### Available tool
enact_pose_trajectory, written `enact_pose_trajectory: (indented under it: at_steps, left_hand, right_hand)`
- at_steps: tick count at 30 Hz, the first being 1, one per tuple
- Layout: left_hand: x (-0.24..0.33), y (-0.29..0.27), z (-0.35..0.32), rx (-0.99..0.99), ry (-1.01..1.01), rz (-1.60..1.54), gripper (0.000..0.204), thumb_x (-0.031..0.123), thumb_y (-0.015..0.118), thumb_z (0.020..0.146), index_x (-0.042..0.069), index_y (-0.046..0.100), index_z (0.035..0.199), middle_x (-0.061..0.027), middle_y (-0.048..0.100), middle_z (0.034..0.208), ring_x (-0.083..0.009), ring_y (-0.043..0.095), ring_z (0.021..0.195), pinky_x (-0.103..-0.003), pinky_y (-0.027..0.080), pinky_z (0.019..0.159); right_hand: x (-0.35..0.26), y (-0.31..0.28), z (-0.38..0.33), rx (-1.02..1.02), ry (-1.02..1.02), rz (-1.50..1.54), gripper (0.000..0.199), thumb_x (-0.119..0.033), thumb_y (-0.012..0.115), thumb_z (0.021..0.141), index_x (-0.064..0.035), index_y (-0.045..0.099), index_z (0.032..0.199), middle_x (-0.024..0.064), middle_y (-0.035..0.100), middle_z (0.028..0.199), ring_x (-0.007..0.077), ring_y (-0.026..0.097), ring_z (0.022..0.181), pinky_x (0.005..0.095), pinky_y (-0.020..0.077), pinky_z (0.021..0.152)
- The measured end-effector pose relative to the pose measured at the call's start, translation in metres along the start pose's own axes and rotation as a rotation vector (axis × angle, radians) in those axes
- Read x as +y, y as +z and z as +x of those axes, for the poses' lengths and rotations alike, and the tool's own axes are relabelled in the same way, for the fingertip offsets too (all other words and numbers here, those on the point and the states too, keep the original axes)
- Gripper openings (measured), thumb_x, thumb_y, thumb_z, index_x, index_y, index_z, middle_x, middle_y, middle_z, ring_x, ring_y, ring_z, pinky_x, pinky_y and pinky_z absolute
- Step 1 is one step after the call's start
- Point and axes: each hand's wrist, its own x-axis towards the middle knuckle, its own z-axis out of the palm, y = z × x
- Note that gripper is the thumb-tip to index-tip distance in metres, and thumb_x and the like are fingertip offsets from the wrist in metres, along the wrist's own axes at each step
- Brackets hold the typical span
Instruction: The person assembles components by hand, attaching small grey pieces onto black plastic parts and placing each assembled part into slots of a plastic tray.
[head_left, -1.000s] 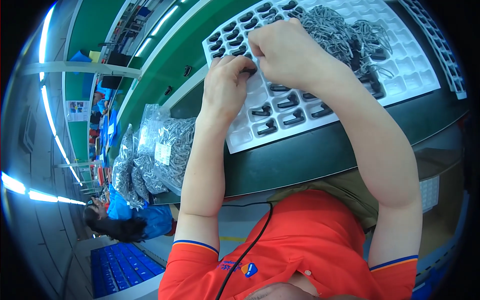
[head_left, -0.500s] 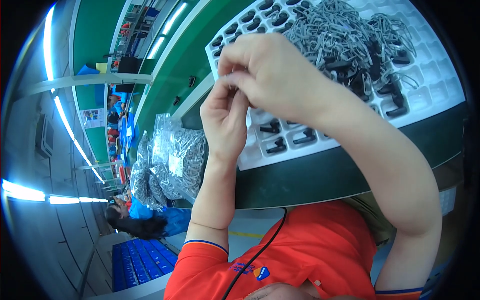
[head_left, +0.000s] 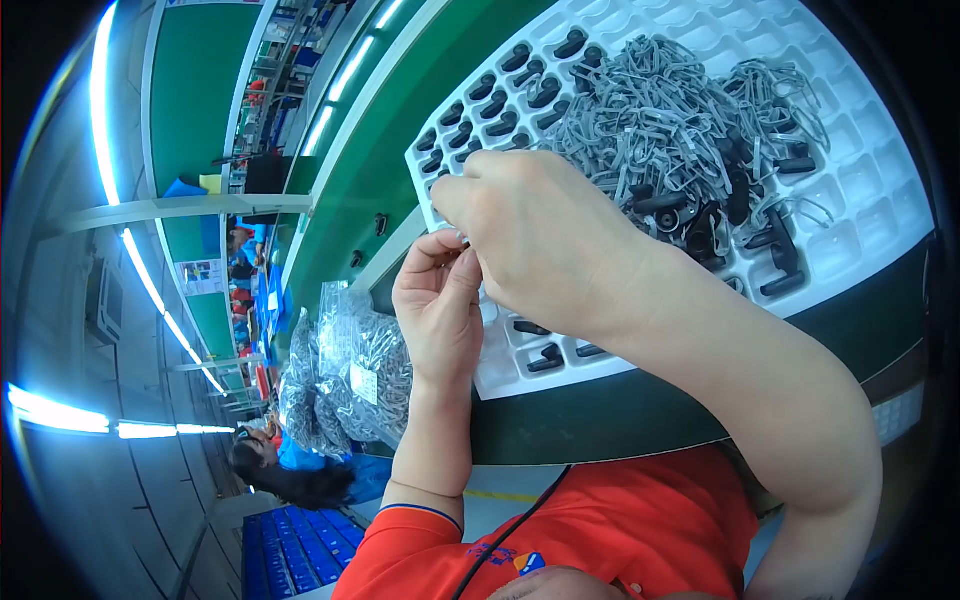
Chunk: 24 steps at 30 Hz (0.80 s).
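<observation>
Both hands meet above the near left part of the white tray. The left hand and the right hand pinch something tiny between their fingertips; it is too small to tell. A pile of grey wire clips lies on the tray, behind the hands.

This is a factory assembly floor. A long green workbench runs off into the distance under rows of fluorescent strip lights, with more stations ranged behind it. On the bench lies a white moulded tray of many small compartments (some hold black plastic parts), heaped with grey metal wire clips. Clear plastic bags of the same clips are stacked beside it, blue crates stand below, and another worker sits nearby.
</observation>
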Motion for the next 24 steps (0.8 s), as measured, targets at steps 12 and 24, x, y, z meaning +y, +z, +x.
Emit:
enact_pose_trajectory:
  at_steps: [12, 24]
  left_hand:
    - [0.004, -0.008, -0.001, -0.059, -0.040, -0.155, 0.028, -0.007, 0.062, 0.095, -0.006, 0.062, 0.123, -0.0131, 0.070, 0.112, -0.0161, 0.069, 0.097, -0.028, 0.056, 0.087]
    - [-0.004, -0.001, -0.002, -0.031, 0.146, 0.053, 0.021, -0.005, 0.062, 0.097, -0.007, 0.066, 0.118, -0.0121, 0.069, 0.111, -0.0161, 0.067, 0.097, -0.029, 0.056, 0.088]
  right_hand:
    - [0.001, -0.001, -0.002, -0.118, 0.107, 0.057, 0.008, 0.002, 0.064, 0.076, 0.0047, 0.063, 0.084, 0.0230, 0.067, 0.081, 0.0411, 0.069, 0.079, 0.0463, 0.0558, 0.071]
    - [0.000, -0.003, -0.002, -0.208, 0.123, -0.007, 0.008, 0.004, 0.065, 0.074, 0.0046, 0.064, 0.082, 0.0236, 0.068, 0.080, 0.0403, 0.069, 0.077, 0.0459, 0.0562, 0.071]
